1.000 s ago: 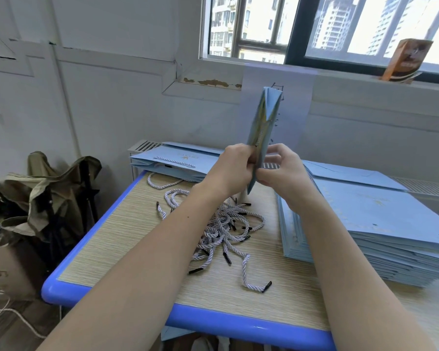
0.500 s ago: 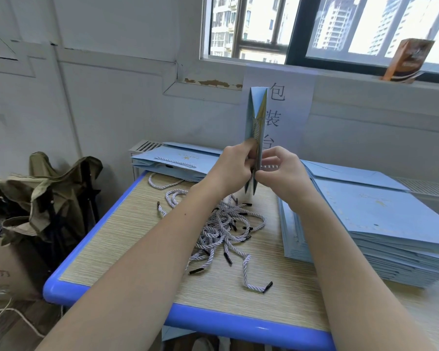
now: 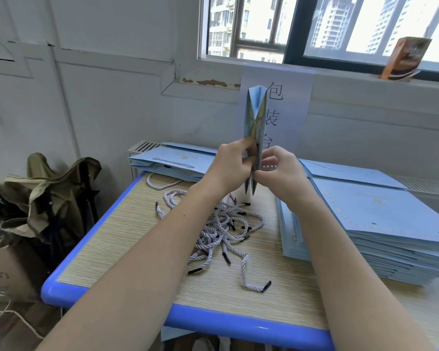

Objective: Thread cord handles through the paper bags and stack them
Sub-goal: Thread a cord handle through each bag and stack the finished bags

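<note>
So we've got 1 light blue paper bag [image 3: 256,117] held up on edge above the table [image 3: 107,239], narrow side facing us, roughly upright with its lower end hanging just over the cord pile. Our left hand [image 3: 232,165] grips it from the left, fingers curled in against the bag's side. Our right hand [image 3: 276,171] pinches the bag's right edge with thumb and fingers bent; a bit of white cord looks to run inside the bag's open fold, though we can't tell which fingers actually have hold of it.

Below the hands, a tangle of white twisted cord handles [image 3: 221,231] with black tips lies on the table top, 1 stray piece nearer the front edge. On the right sits a tall stack of flat blue bags [image 3: 380,224]. At the far left of the table there's a shorter stack of finished bags [image 3: 173,162], a cord handle showing on the top one.
</note>
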Motion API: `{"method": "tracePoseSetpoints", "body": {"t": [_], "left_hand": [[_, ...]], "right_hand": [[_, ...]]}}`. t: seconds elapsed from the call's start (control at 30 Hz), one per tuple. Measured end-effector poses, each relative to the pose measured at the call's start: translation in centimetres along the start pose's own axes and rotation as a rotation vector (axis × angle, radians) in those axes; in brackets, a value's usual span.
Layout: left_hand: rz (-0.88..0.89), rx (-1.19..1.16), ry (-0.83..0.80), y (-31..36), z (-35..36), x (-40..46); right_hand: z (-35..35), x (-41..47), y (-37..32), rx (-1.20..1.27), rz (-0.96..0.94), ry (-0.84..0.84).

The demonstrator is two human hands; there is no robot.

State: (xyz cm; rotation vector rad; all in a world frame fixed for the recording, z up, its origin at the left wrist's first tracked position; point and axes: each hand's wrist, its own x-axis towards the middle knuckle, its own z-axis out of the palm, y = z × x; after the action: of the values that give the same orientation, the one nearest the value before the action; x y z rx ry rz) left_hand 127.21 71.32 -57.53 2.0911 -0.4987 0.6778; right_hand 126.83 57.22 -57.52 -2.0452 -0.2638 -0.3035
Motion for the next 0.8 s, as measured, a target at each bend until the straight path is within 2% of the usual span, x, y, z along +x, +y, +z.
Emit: {"method": "tracePoseSetpoints", "body": {"t": [0.3, 0.47, 0.63, 0.8], "left_hand": [[0.067, -0.126, 0.104, 0.8, -0.6, 0.2], [-0.057, -0.232, 0.015, 0.9, -0.6, 0.2], [-0.099, -0.114, -0.010, 0.2, 0.0, 0.3], [-0.096, -0.015, 0.109, 0.1, 0.2, 0.1]], "right_hand": [[-0.4, 0.2, 0.0, 0.027, 0.016, 0.061], [-0.4, 0.2, 0.0, 0.037, 0.018, 0.072], [-0.3, 0.1, -0.1, 0.028, -0.003, 0.064], [0.1, -0.1, -0.2, -0.004, -0.030, 0.023]]}}
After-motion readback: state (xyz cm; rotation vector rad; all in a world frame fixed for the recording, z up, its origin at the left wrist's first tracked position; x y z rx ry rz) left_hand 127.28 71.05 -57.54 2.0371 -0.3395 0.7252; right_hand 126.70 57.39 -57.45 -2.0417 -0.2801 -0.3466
